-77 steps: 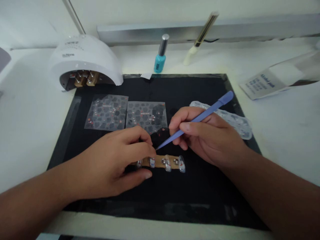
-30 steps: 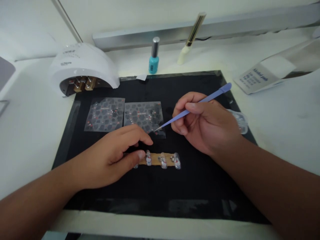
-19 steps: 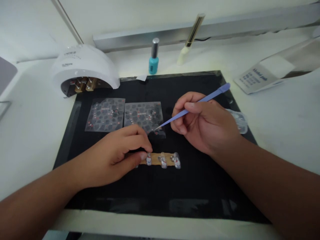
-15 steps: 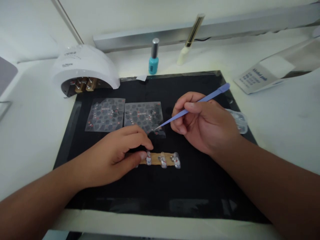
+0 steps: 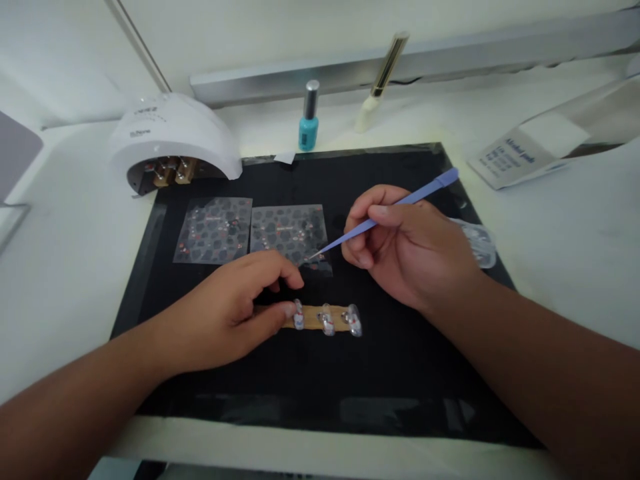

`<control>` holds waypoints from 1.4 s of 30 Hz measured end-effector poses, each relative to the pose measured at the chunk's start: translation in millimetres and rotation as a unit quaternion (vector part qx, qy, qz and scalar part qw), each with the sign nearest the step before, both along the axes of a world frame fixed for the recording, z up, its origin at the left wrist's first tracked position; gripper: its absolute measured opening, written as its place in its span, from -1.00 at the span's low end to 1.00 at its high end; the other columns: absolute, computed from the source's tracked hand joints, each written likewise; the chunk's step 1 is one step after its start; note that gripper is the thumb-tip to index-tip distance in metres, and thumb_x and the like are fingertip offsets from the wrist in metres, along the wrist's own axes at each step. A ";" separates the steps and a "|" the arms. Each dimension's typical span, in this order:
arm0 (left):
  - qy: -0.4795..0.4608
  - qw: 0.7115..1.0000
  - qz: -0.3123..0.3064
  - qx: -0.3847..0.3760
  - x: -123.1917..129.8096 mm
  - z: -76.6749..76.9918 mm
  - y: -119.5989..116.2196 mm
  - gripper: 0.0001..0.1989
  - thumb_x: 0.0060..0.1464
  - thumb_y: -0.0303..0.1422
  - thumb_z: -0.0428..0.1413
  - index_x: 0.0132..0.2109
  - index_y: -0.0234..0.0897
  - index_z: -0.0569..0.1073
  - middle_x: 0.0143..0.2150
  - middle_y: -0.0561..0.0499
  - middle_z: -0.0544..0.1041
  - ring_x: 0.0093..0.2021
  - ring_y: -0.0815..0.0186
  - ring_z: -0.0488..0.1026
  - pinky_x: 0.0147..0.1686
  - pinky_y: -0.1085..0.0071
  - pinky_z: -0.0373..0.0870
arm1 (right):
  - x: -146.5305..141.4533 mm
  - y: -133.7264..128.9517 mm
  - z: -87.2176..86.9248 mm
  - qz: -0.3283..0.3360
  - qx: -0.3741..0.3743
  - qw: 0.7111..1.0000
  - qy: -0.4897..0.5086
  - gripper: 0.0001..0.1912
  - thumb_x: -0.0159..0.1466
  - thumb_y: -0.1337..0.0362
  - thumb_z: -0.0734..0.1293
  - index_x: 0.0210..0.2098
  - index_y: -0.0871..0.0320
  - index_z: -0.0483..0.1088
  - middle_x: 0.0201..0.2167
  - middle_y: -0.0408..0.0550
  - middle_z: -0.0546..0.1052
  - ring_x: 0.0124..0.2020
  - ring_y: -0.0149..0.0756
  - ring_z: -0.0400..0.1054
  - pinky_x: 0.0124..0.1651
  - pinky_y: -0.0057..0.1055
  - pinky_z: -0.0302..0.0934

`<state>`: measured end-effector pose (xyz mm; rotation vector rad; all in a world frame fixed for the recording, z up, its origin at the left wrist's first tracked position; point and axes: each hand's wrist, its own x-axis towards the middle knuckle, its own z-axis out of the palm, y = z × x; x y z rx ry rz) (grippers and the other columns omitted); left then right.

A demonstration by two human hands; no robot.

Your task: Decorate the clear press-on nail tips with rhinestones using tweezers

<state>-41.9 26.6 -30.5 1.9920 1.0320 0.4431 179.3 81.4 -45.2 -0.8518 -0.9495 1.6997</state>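
My right hand (image 5: pixel 405 247) grips purple tweezers (image 5: pixel 413 195) like a pen. Their thin pointed tip is over the lower right part of a dark patterned sticker sheet (image 5: pixel 290 230); whether it touches cannot be seen. A second such sheet (image 5: pixel 215 230) lies beside it on the left. Below them, a wooden strip (image 5: pixel 313 318) bears several clear false nails with small white and red designs, such as the one at the right end (image 5: pixel 354 321). My left hand (image 5: pixel 230 310) covers the strip's left part, thumb against a false nail (image 5: pixel 299 315), index finger raised apart from the thumb.
A black mat (image 5: pixel 400 373) lies under everything. Behind it stand a white nail lamp (image 5: pixel 175 140) with wooden pieces inside, a turquoise polish bottle (image 5: pixel 308 130) and a pale bottle with a gold cap (image 5: pixel 387 67). An alcohol pads box (image 5: pixel 520 153) and clear plastic piece (image 5: pixel 480 243) are at right.
My left index finger has lifted slightly away from the thumb and strip. The right hand and tweezers have hardly moved. The view has shifted slightly.
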 end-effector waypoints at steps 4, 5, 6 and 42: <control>-0.003 1.000 -0.003 0.005 0.3 0.9 -0.1 -0.88 0.25 -0.45 0.06 -0.07 -0.22 0.39 -0.15 0.05 0.46 -0.16 0.36 0.39 -0.19 0.39 0.35 | 0.1 0.1 -0.9 -0.001 0.001 1.000 0.003 -0.90 0.09 0.39 0.32 -0.54 0.14 0.44 -0.73 -0.17 0.42 -0.74 -0.44 0.20 -0.64 -0.43 0.05; -0.008 1.000 -0.012 0.009 0.6 1.1 0.3 -0.89 0.25 -0.47 0.05 -0.10 -0.23 0.39 -0.14 0.04 0.46 -0.14 0.36 0.40 -0.16 0.39 0.35 | 0.1 0.2 -1.0 -0.001 0.002 1.000 0.003 -0.91 0.09 0.39 0.33 -0.54 0.15 0.44 -0.73 -0.17 0.42 -0.74 -0.44 0.21 -0.64 -0.43 0.05; -0.012 1.000 -0.019 0.012 0.9 1.2 0.7 -0.90 0.26 -0.48 0.04 -0.11 -0.24 0.40 -0.14 0.03 0.46 -0.12 0.35 0.40 -0.12 0.38 0.35 | 0.1 0.3 -1.1 -0.002 0.002 1.000 0.002 -0.91 0.08 0.38 0.33 -0.54 0.15 0.44 -0.72 -0.17 0.42 -0.74 -0.44 0.21 -0.63 -0.43 0.05; -0.062 0.989 -0.026 0.130 -1.2 0.2 -0.2 -0.88 0.19 -0.47 0.11 -0.15 -0.26 0.52 -0.11 -0.09 0.47 -0.12 0.28 0.45 -0.11 0.34 0.44 | 3.8 1.6 1.3 -0.011 -0.004 1.000 0.004 -0.97 0.08 0.36 0.35 -0.49 0.14 0.45 -0.72 -0.19 0.41 -0.76 -0.43 0.18 -0.63 -0.44 0.06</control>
